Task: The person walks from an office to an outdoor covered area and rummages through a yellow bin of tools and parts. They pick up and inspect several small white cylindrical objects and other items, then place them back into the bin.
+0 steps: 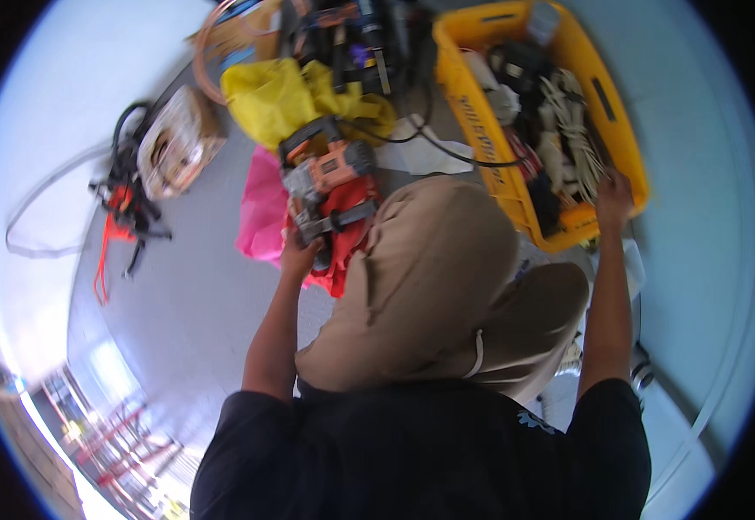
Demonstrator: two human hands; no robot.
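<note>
Workshop or job-site setting indicated: orange power tool [325,173] held at left hand [298,253], yellow crate [481,121] of cables gripped by right hand [613,198], hoses and cords [122,195] strewn on grey floor [195,286] beyond left hand.

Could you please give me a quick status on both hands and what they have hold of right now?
Left hand gripping orange power tool above red cloth. Right hand on yellow crate rim. Tan hat hides the middle view.
</note>
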